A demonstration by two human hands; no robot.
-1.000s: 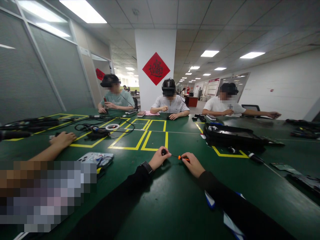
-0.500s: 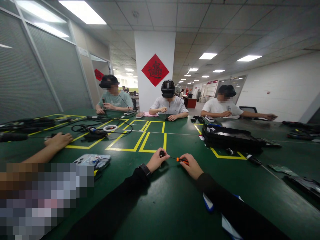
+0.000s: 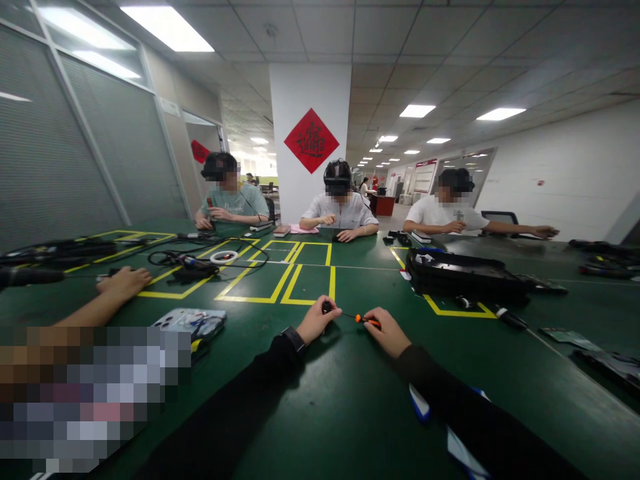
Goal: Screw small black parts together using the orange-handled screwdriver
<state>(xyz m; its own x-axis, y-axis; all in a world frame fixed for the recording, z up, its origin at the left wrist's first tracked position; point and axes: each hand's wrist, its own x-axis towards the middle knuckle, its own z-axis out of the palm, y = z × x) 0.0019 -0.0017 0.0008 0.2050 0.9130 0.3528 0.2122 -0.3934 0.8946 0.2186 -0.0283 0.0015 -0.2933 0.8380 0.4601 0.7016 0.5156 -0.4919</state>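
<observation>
My left hand (image 3: 314, 323), with a dark watch at the wrist, pinches a small black rounded part (image 3: 327, 307) just above the table. What kind of part it is cannot be made out. In my right hand (image 3: 391, 335) is a screwdriver (image 3: 361, 319) with an orange and black handle, gripped by the fingertips. Its thin shaft points left toward the black part. Whether the tip touches the part is too small to tell.
The green table (image 3: 300, 427) carries yellow tape outlines. A black open case (image 3: 465, 275) lies to the right, cables (image 3: 200, 257) to the left. Another person's hand (image 3: 125, 283) rests at left near a case with tools (image 3: 200, 320). Three people sit across. Blue-white packets (image 3: 419, 403) lie under my right forearm.
The whole view has shifted slightly, so everything sits a little further right. Both hands keep nearly the same pose on the black part and the screwdriver.
</observation>
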